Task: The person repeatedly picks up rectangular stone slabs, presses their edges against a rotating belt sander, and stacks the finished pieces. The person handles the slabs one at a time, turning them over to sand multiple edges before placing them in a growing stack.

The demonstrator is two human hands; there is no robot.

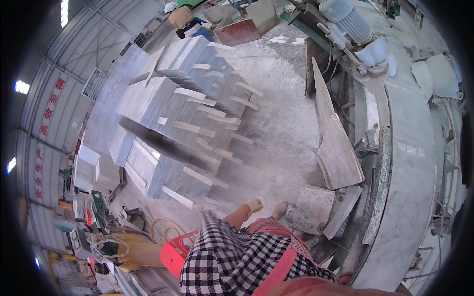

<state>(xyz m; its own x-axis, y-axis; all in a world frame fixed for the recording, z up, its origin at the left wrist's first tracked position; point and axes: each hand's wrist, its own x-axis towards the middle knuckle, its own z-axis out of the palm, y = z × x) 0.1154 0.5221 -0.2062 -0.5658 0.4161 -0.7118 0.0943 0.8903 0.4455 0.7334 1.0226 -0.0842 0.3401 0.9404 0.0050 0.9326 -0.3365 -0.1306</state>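
Observation:
Neither of my hands shows plainly. A bare arm (335,287) of mine crosses the lower edge, and its hand lies outside the picture. Black-and-white checked cloth (207,256) with pink trim covers my body and hides whatever is behind it. Close against its left side is a red plastic object (175,254) with an opening near its top; whether a hand holds it cannot be seen. Beyond the cloth a bare limb ends in a beige covering (254,205), apparently a shoe, beside a second, pinkish-grey shoe (279,210) on the dusty floor.
Stacked pale stone slabs (182,108) with protruding strips stand ahead. Leaning boards (340,153), a block (312,209) and a machine with a motor (345,22) line the right, beside a long stone surface (407,192). Another person (182,19) bends at the far end.

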